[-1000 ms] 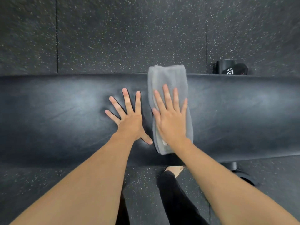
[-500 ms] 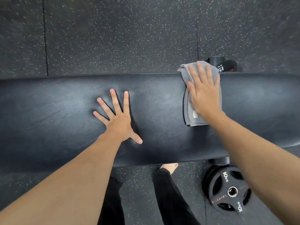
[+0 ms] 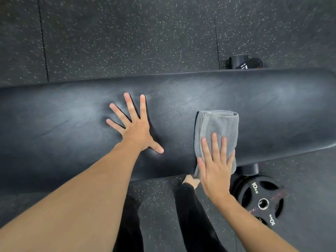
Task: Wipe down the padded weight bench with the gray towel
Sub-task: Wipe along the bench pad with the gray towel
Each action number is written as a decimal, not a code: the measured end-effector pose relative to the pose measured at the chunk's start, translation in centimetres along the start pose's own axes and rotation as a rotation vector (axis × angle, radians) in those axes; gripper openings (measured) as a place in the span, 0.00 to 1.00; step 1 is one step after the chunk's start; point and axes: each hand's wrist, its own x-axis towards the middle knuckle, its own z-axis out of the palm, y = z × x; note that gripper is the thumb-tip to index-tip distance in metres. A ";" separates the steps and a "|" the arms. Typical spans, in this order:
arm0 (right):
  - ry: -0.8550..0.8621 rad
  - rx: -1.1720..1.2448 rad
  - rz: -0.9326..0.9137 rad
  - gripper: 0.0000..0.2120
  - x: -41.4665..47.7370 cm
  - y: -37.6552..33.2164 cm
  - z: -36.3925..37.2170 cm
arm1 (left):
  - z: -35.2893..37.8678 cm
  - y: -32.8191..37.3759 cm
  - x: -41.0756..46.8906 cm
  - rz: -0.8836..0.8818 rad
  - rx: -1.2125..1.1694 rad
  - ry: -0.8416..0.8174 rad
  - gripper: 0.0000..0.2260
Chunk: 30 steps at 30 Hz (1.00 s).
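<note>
The black padded weight bench [image 3: 263, 106] runs left to right across the view. A folded gray towel [image 3: 218, 124] lies on its pad right of centre, its near end hanging over the front edge. My right hand [image 3: 215, 164] presses flat on the towel's near half, fingers together and pointing away from me. My left hand [image 3: 135, 128] rests flat on the bare pad to the left of the towel, fingers spread, holding nothing.
A black 10 kg weight plate [image 3: 261, 202] lies on the speckled rubber floor [image 3: 127, 37] under the bench's front right. A dark dumbbell [image 3: 243, 63] sits behind the bench. My legs in black trousers [image 3: 192, 211] stand close to the bench front.
My right hand has pulled the towel from the bench's far edge back toward the near edge. The left hand stays planted on the pad.
</note>
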 end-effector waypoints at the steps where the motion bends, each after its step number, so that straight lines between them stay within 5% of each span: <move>1: 0.003 -0.004 -0.009 0.27 0.3 -1.3 0.3 | 0.0 0.0 0.0 0.007 -0.006 0.005 0.81; 6: -0.036 -0.008 -0.225 0.27 3.0 -8.3 1.0 | 0.6 -0.3 -0.1 0.063 -0.016 0.071 0.80; 10: -0.052 -0.036 -0.371 0.26 5.4 -7.0 0.3 | 0.6 0.1 -0.6 0.061 0.005 0.097 0.80; 15: 0.014 -0.042 -0.146 0.27 5.6 1.6 -1.4 | -0.3 3.5 -1.9 -0.095 0.038 0.062 0.77; 21: 0.015 -0.013 0.035 0.26 4.3 11.8 -3.6 | 1.0 15.1 -0.7 0.026 -0.054 0.029 0.77; 30: 0.016 -0.005 -0.034 0.27 9.4 8.9 -3.7 | 2.3 16.7 0.3 -0.072 -0.073 0.035 0.82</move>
